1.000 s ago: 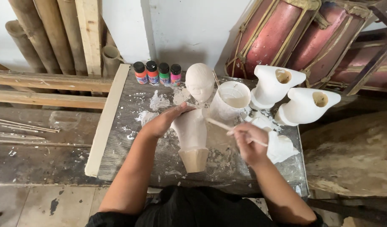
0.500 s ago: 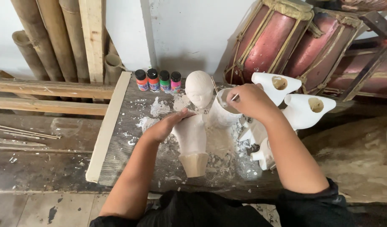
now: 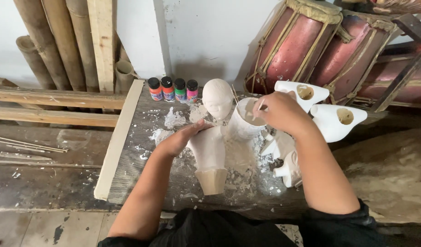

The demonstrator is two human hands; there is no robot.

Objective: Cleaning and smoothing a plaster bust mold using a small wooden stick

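Right hand [image 3: 278, 112] moved: a second ago it was near the front right of the plaster bust [image 3: 211, 146] with a thin stick; half a second ago it was over the white cup [image 3: 243, 121], and now it sits at the cup's far-right rim, fingers pinched closed on the stick [image 3: 260, 106], whose tip points into the cup. Left hand [image 3: 179, 139] unchanged: fingers wrapped against the left side of the bust's torso, bracing it.

Bust lies on the workbench [image 3: 146, 155], roughly centre, head at the far end, tan base at the near edge. Its head [image 3: 217, 97] is just left of the cup, touching or nearly so; can't tell which.

Around it:
- Four small paint bottles [image 3: 173, 89] in a row at the far-left of the bench, black caps, orange, blue, green and pink bodies.
- Two white plaster casts with round holes [image 3: 320, 107] right of the cup, by the bench's far-right edge.
- Smaller white plaster pieces [image 3: 286, 158] under the right forearm, near-right of the bust.
- White plaster splatter across the bench top.
- Red drums [image 3: 306, 43] lean against the wall, far right.
- Bamboo poles [image 3: 50, 43] and timber planks far left.
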